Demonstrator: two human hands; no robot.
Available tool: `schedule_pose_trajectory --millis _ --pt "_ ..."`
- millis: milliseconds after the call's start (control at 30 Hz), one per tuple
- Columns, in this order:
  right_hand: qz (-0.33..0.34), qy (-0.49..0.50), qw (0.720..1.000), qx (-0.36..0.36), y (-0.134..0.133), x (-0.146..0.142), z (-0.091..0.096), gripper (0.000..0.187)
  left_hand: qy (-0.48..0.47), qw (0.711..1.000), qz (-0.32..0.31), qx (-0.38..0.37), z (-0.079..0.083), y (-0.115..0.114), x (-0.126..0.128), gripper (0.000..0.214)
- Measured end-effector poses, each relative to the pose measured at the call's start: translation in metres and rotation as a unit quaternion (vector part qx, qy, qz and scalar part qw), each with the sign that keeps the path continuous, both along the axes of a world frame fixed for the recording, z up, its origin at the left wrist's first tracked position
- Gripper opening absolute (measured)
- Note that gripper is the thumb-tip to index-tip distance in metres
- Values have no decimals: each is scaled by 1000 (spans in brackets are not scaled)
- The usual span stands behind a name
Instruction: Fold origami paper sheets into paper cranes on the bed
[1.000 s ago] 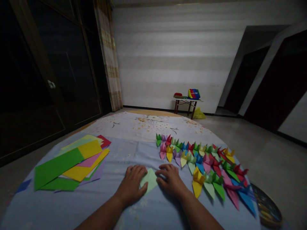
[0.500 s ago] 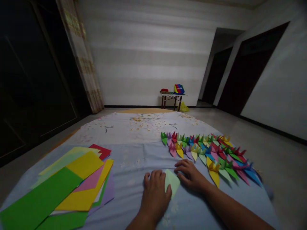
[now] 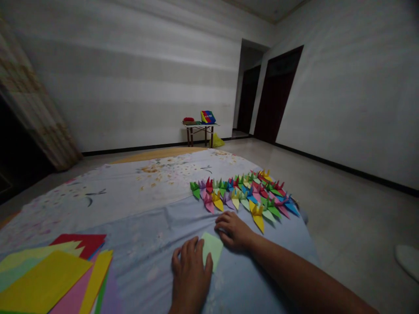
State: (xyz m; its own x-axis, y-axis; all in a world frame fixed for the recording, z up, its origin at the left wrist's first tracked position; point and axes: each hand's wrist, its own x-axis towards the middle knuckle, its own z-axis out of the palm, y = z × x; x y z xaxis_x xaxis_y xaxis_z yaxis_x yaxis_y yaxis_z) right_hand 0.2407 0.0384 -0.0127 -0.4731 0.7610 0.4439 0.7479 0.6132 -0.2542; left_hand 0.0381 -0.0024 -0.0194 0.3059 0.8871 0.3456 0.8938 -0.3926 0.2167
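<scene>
A small folded pale green paper [image 3: 212, 247] lies on the light blue cloth [image 3: 153, 231] between my hands. My left hand [image 3: 190, 277] lies flat with its fingers stretched out, its thumb side pressing the paper's left edge. My right hand [image 3: 233, 230] rests at the paper's upper right with its fingers curled down, the fingertips on the paper's top corner. Neither hand lifts the paper off the cloth.
Rows of several folded paper cranes [image 3: 244, 196] in many colours lie just beyond my right hand. A loose stack of coloured paper sheets [image 3: 49, 274] sits at the lower left. A small table [image 3: 199, 133] with objects stands by the far wall. Bare floor lies to the right.
The view has swung to the right, so the paper stack slid toward the lower left corner. Both hands stay on the pale green paper; my left hand sits lower in the picture.
</scene>
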Motion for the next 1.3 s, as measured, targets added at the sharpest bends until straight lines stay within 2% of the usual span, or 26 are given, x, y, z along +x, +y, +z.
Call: schedule_pose_trajectory --millis 300,600,867,1100,1200,1300 --pt "31 19 999 26 -2 7 1 19 45 998 -34 3 2 -5 -1 35" --pt "82 40 996 17 -7 16 -4 13 57 997 -47 33 -2 -11 -3 34" --pt "57 61 997 4 -10 18 -10 16 62 997 -50 5 3 -14 -1 34" --pt "78 91 992 -36 -12 17 -8 26 77 996 -14 -41 21 -18 11 32" --pt "126 93 984 -90 -10 15 1 37 70 997 -6 -42 22 -15 14 30" --pt "168 77 971 -152 -7 13 9 41 58 998 -16 -29 16 -11 10 31"
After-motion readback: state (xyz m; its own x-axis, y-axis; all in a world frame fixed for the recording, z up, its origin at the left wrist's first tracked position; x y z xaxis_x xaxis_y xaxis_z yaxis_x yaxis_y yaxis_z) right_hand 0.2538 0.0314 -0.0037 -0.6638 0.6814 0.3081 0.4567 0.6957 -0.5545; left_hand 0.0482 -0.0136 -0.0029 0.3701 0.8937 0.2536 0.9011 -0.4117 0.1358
